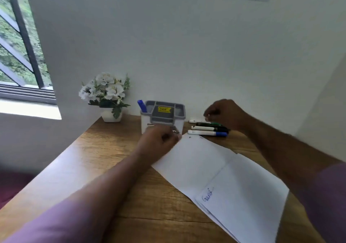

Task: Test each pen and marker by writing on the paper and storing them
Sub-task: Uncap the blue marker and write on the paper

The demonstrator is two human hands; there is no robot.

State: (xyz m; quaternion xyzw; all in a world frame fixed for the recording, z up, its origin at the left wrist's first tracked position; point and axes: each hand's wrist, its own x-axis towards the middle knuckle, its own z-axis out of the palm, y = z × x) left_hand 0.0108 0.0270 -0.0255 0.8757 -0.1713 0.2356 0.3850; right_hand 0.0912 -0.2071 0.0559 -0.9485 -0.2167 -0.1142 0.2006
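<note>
Left hand (159, 139): fingers curled, resting at the paper's (215, 169) far corner.
Right hand (224, 114): curled above the markers (207, 129); grasp unclear.
Markers: lying beside the holder (162, 117) on the surface (116, 167).
Holder: one blue pen (141, 105) inside.

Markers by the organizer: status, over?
Left hand curled at paper corner. Right hand over markers, grip unclear. One blue marker in organizer. Nothing blocking.

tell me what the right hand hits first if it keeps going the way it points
Probably the markers: the right hand hovers over the row lying beside the holder, its curled fingers aimed down and left at the green marker. Depth is unclear and motion blur softens the fingers, so this is a judgement.
</note>
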